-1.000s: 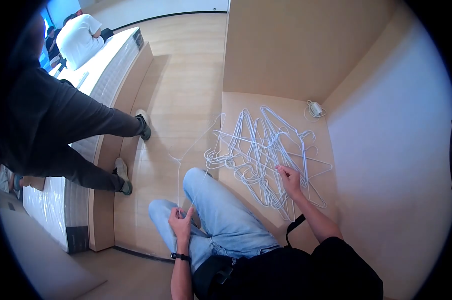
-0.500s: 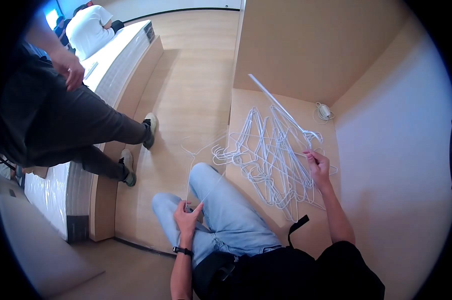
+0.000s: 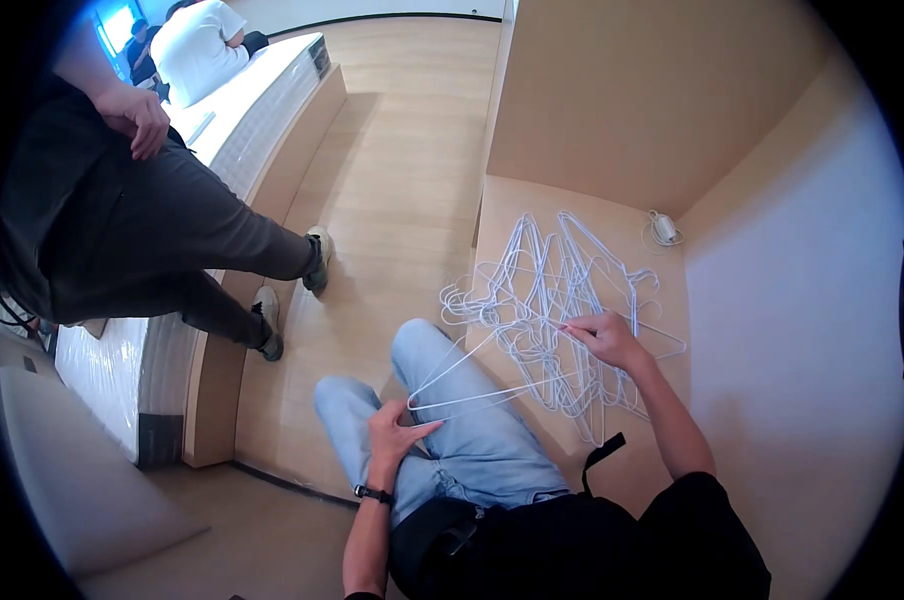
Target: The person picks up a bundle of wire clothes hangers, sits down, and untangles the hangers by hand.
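A thin white wire hanger (image 3: 462, 403) stretches across my thighs, one corner at my left hand (image 3: 397, 432). That hand is closed around the corner, the thumb pointing right. Over the heap of white wire hangers (image 3: 532, 300), my right hand (image 3: 604, 340) pinches white wire between thumb and fingertips. The wire seems to belong to a hanger, though crossing wires behind the fingertips hide which part. The heap lies tangled on a wooden board to my right, with several hooks pointing left.
A white adapter with a coiled cord (image 3: 664, 229) lies by the wall at the board's back corner. A standing person's legs (image 3: 212, 230) are at my left, beside a plastic-wrapped mattress (image 3: 112, 385) on a wooden base. Another person in white (image 3: 197, 50) sits farther back.
My right hand has moved left and down from the upright hanger it was holding. The hanger at my left hand has swung from pointing forward to lying rightward.
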`<move>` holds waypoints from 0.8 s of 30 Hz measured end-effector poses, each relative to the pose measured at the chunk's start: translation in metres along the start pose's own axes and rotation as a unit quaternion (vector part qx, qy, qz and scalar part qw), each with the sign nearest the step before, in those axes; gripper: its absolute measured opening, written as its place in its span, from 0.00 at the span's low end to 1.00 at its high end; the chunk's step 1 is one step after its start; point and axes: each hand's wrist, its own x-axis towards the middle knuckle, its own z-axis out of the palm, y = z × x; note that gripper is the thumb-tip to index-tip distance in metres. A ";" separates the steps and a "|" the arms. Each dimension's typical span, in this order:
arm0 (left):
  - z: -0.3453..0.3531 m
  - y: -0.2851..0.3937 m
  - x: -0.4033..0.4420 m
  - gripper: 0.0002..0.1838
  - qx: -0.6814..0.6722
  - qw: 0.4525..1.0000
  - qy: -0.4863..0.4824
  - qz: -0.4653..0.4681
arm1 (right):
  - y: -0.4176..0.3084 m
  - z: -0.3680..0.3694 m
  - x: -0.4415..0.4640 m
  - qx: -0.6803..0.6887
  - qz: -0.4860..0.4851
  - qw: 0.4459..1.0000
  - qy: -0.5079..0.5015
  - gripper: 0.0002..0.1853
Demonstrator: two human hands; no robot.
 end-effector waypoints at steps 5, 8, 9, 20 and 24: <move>0.005 -0.006 0.000 0.28 -0.030 0.998 0.013 0.053 | 0.009 0.026 0.013 -0.068 -0.073 0.995 -0.013 0.10; 0.002 -0.003 0.000 0.27 -0.009 0.998 -0.010 0.054 | 0.011 0.046 0.018 -0.102 -0.202 0.970 0.090 0.10; 0.001 -0.001 0.000 0.27 -0.007 0.999 -0.016 0.045 | 0.014 0.053 0.018 -0.080 -0.156 0.983 0.062 0.10; -0.004 0.015 0.003 0.34 0.021 0.996 -0.056 0.072 | 0.000 0.079 0.010 -0.048 -0.020 0.998 0.046 0.10; -0.007 0.021 0.001 0.36 0.052 0.992 -0.062 0.098 | -0.011 0.087 0.009 -0.048 -0.036 0.995 0.077 0.10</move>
